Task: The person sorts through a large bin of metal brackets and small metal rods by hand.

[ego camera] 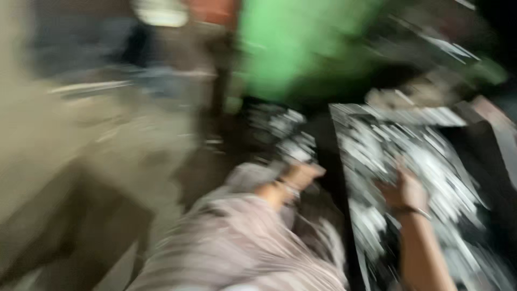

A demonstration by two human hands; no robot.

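The view is heavily blurred by motion. My left hand reaches forward with a bracelet at the wrist, its fingers near a dark patch speckled with white bits; whether it grips anything is unclear. My right hand rests with fingers apart on a dark sheet covered in white speckles, a bracelet on that wrist too. A striped pale pink cloth covers my lap or arm below the left hand.
A large green shape fills the upper middle. A pale brown surface spreads to the left, with dim grey forms behind it. Dark ground lies at the far right.
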